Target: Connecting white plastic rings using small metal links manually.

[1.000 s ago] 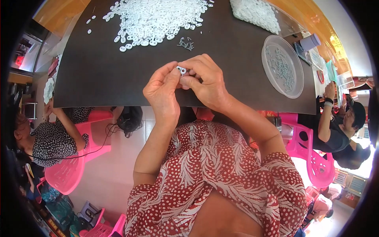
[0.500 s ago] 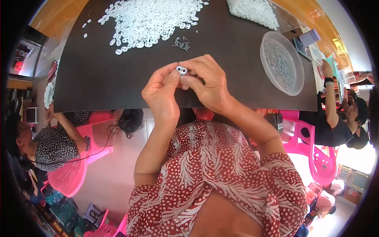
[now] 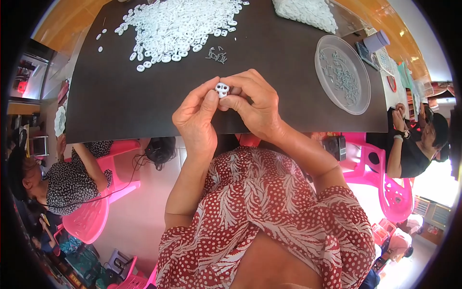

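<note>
A small white plastic piece with two round holes (image 3: 222, 88) is pinched between my two hands, above the near part of the dark table (image 3: 125, 101). A second white part appears to sit against its lower side, partly covered by my fingers. My left hand (image 3: 196, 113) grips it from the left with thumb and forefinger. From the right, my right hand (image 3: 254, 100) closes on it with thumb and bent fingers. Just beyond my hands lies a little heap of grey metal pins (image 3: 216, 56). Further back spreads a large pile of white oval two-hole pieces (image 3: 178, 29).
A round clear plastic tray (image 3: 327, 85) with many grey pins stands at the right. Behind it are a bag of white pieces (image 3: 308, 17) and a lilac cup (image 3: 376, 42). People sit at left (image 3: 72, 178) and right (image 3: 411, 154), near pink chairs (image 3: 89, 221).
The white piece has turned slightly between my fingers, and its lower part shows more. My left thumb has shifted down a little. The person at the right has drawn an arm back.
</note>
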A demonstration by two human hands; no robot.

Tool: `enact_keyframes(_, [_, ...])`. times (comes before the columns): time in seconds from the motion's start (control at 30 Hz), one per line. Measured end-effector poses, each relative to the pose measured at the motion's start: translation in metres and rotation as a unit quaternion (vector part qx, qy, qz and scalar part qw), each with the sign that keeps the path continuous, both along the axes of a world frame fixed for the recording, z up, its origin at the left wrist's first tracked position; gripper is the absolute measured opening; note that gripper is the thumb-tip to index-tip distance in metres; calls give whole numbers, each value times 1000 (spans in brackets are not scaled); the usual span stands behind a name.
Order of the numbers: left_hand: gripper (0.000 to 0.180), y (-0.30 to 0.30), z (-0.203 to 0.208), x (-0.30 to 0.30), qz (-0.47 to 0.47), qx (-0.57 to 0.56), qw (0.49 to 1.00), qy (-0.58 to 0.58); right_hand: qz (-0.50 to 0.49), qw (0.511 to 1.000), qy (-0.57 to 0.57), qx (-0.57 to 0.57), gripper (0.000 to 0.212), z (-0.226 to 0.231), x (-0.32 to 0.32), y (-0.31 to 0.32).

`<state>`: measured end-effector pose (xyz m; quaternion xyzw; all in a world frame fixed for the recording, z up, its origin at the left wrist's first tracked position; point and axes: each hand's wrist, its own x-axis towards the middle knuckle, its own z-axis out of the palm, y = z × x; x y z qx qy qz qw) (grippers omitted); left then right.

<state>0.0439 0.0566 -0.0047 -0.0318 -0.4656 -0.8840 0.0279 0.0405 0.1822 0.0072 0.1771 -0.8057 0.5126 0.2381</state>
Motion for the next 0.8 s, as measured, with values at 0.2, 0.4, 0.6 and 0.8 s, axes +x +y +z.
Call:
enact_keyframes(0.2, [21,9,-2,2,53,-16,998,0,1,1000,0,-23,30,2,0,-1])
enact_keyframes(0.4, [22,12,-9,3,91,-49,992,70,-1,999,32,-16,30,0,-1,-3])
enact_keyframes(0.6, [20,15,-15,5,125,-67,987,70,7,998,50,-28,26,-5,0,-7])
enact_keyframes(0.8, [20,15,-14,7,129,-59,988,55,3,998,59,6,29,-1,3,-9])
